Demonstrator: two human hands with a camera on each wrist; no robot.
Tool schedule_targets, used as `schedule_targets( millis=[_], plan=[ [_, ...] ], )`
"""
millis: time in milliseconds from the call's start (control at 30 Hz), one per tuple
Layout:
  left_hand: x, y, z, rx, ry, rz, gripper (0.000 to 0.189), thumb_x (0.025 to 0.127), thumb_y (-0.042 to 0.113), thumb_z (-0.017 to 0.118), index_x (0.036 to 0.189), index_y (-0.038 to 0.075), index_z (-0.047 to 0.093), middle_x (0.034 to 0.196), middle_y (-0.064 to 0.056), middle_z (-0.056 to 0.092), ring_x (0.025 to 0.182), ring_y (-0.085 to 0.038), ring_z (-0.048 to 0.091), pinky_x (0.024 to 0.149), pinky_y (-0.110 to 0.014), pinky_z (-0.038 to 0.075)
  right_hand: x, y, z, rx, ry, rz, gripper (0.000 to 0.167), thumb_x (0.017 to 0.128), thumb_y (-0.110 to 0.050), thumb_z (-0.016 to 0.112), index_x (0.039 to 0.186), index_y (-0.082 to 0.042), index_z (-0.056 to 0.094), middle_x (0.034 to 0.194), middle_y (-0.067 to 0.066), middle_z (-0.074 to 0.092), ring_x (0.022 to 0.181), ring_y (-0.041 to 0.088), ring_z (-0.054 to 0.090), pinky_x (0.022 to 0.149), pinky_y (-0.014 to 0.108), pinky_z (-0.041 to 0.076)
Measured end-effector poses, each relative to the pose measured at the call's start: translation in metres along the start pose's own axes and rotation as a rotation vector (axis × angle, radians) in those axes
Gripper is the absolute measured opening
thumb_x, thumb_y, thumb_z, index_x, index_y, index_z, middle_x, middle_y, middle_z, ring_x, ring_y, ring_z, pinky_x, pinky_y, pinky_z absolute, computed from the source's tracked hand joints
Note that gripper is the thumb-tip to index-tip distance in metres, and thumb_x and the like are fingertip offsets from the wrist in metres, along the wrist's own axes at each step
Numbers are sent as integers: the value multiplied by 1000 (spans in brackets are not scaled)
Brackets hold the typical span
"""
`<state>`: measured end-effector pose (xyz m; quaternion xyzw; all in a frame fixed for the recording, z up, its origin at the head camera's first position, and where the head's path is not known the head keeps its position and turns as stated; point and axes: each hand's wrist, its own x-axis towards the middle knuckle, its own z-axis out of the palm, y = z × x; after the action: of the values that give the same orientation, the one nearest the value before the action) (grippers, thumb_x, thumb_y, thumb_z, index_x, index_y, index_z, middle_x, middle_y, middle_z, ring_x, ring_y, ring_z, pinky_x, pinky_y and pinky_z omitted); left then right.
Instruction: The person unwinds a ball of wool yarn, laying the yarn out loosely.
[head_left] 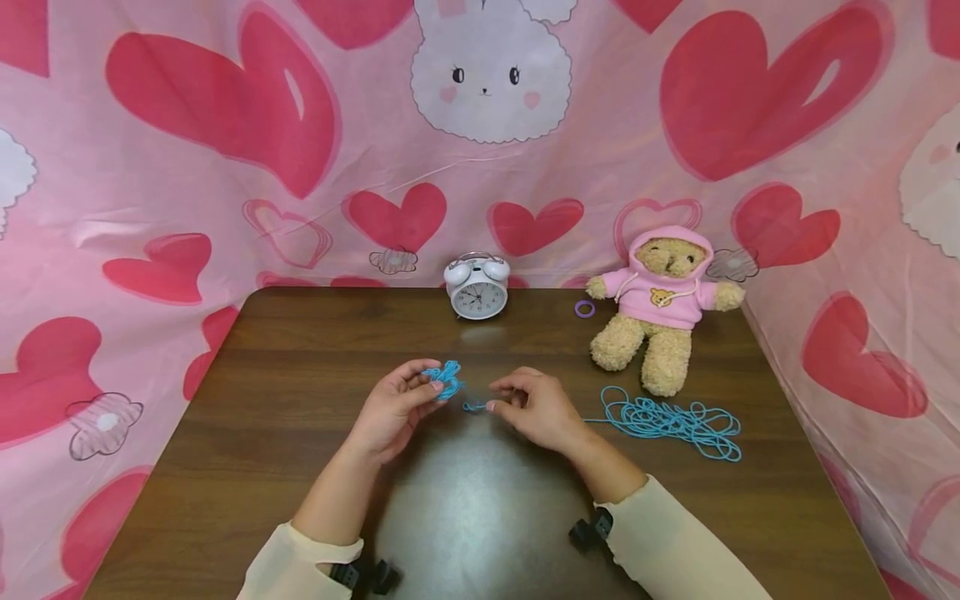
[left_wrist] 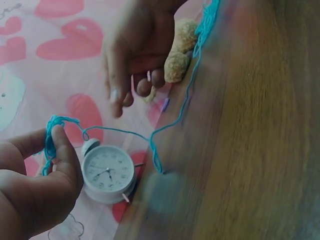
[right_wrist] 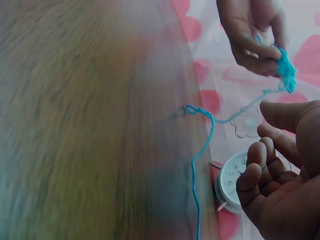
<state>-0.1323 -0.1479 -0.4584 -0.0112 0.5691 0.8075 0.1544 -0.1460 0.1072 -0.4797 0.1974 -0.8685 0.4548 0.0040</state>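
My left hand [head_left: 392,417] pinches a small looped bundle of blue yarn [head_left: 447,380] between thumb and fingers, above the middle of the table. One strand [left_wrist: 184,100] runs from the bundle toward the loose pile of blue yarn [head_left: 660,419] at the right. Partway along, it forms a short twisted loop [right_wrist: 200,111] that hangs down. My right hand [head_left: 542,410] is beside the bundle, its fingers loosely bent. In both wrist views nothing lies between its fingers, and the strand passes apart from them.
A white alarm clock [head_left: 478,287] stands at the back of the brown table [head_left: 300,500]. Behind the yarn pile sits a teddy bear [head_left: 660,308] in a pink hoodie, with a purple ring [head_left: 584,309] by its arm. A pink heart-patterned cloth [head_left: 225,167] hangs around the table.
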Motion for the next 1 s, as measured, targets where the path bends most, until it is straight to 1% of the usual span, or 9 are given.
schedule_targets(
  millis=[200,300,467,633,767,1000],
  plan=[
    [3,-4,9,-28,-18,-2,30,100,-1,63,129,-1,55,104,-7,59,93,-16,66,92,-32,58,7,-5,8,-6,3,-22,24,85,-20,86,108,-12,80,87,-6,64,71,8,58,61,25,50],
    [4,-5,12,-41,-28,-4,30,99,-2,64,128,0,56,104,-7,59,94,-16,66,92,-33,58,10,-7,11,-9,14,-38,20,85,-19,86,104,-13,80,85,-6,64,70,7,57,61,24,50],
    [6,-7,14,-51,-22,-2,29,99,-3,64,127,0,57,104,-8,61,94,-16,66,91,-32,58,12,-9,13,3,29,-44,10,87,-16,83,96,-14,80,82,-7,63,70,7,57,62,25,50],
    [5,-8,9,-34,-6,-7,30,100,-2,64,129,-1,55,105,-8,61,93,-17,66,92,-33,58,10,-9,9,15,38,-42,5,89,-17,81,93,-14,81,83,-10,64,71,7,57,63,25,50],
    [4,-7,4,-19,9,-6,32,100,-1,64,130,-3,54,105,-8,61,93,-17,66,92,-33,58,8,-6,2,14,40,-31,4,90,-20,80,93,-17,81,84,-10,65,72,6,58,65,25,51],
    [3,-7,-4,-15,21,-6,33,100,-2,63,132,-3,53,105,-7,60,93,-17,66,91,-31,58,2,3,-11,-5,53,-7,7,92,-22,78,92,-16,80,84,-10,64,72,6,57,65,24,49]
  ],
)
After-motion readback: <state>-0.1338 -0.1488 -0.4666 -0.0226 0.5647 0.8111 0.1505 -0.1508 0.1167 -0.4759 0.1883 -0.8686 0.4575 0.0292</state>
